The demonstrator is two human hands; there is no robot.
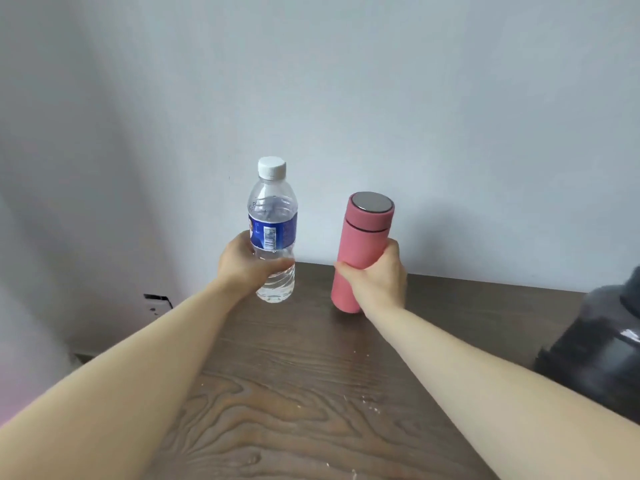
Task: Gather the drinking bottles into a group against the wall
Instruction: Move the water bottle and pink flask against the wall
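Both forearms outstretched, left hand (242, 263) around water bottle (273, 230), right hand (379, 275) around pink flask (360, 244).

Clear bottle (273, 233) with blue label, pink flask (360, 251), dark wood-grain table (294, 375).

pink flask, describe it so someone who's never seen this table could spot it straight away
Start at the dark wood-grain table standing against the pale wall. Near its far edge the person holds two bottles; the pink flask is in the right hand, tilted slightly. Unlike the clear plastic water bottle in the left hand, it is opaque matte pink with a flat silver-topped lid.
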